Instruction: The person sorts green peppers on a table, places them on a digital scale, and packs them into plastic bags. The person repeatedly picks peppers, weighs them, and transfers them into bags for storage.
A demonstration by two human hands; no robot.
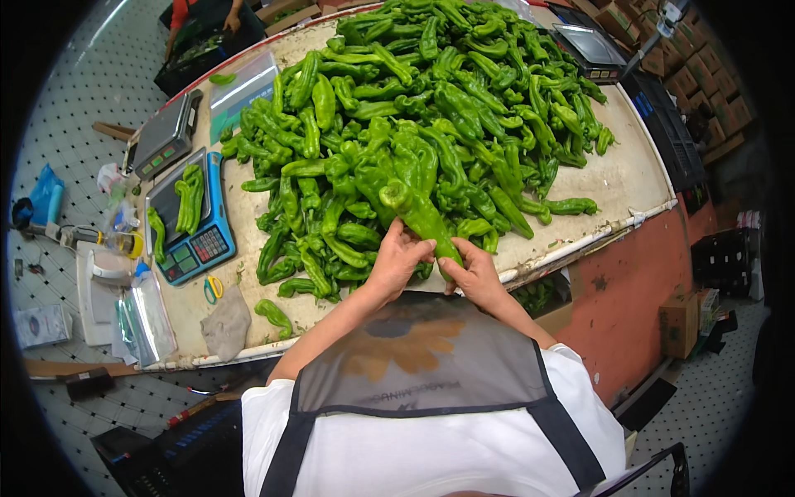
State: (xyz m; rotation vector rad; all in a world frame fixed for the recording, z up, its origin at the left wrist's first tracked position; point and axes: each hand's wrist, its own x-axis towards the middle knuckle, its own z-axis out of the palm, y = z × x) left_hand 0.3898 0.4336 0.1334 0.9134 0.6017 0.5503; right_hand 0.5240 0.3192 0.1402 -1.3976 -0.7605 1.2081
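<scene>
A long green pepper [422, 217] is held between my two hands at the near edge of a big heap of green peppers [459, 112]. My left hand [400, 258] grips it from the left, near its middle, with thumb and fingers. My right hand [475, 270] pinches its lower, narrower end. The pepper's thick stem end points away from me, over the heap. Left of the heap, a blue digital scale [217, 217] bears several green peppers on its tray. One loose pepper [273, 317] lies near the table's front edge.
On the table [596, 211], a grey scale [166, 136], scissors [213, 289], a grey cloth [227, 323] and plastic bags [146, 323] are at left. Another scale [590, 46] stands at the far right. Beyond the table's far left is a person's hand [231, 22] by a black crate [192, 59].
</scene>
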